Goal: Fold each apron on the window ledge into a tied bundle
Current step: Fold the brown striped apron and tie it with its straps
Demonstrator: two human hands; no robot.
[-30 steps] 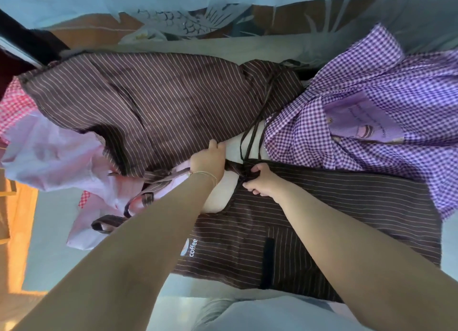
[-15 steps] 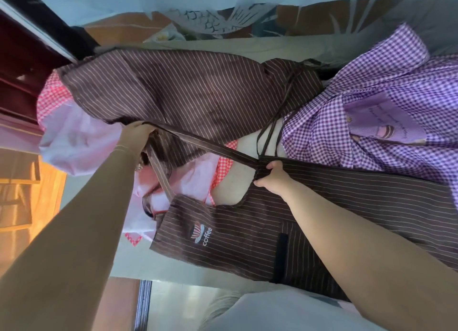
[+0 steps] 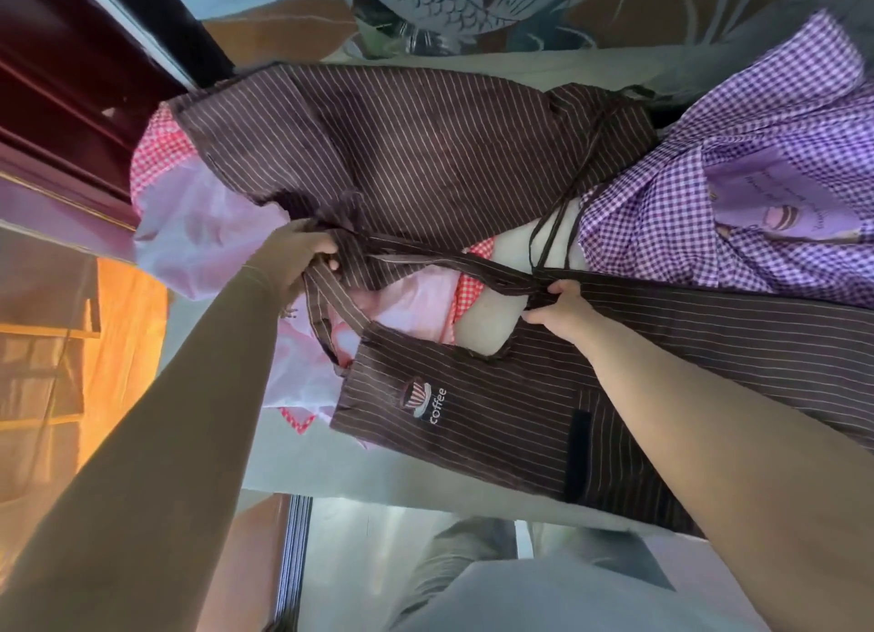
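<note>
The near brown striped apron (image 3: 544,423), the one with the coffee logo, lies spread along the front edge of the window ledge (image 3: 534,69), its bib end hanging a little over that edge. Its neck strap (image 3: 444,258) is stretched taut between both hands.

The likeliest trouble is tangling: the strap runs straight across a second brown striped apron (image 3: 402,149) lying toward the back of the ledge, whose thin ties (image 3: 563,196) trail down to just beside the right hand. A further pull to the left could drag that apron or the pink apron (image 3: 208,234) underneath along with it, or catch the wrong tie in the bundle. The pink apron already hangs over the left end of the ledge and could slide off.

The left hand (image 3: 295,258) has its fingers curled tightly round the far end of the strap loop, bunching fabric with it. The right hand (image 3: 560,307) pinches the strap where it meets the bib, fingers closed narrow on the cloth. The purple gingham apron (image 3: 738,196) sits crumpled at the right end, untouched.
</note>
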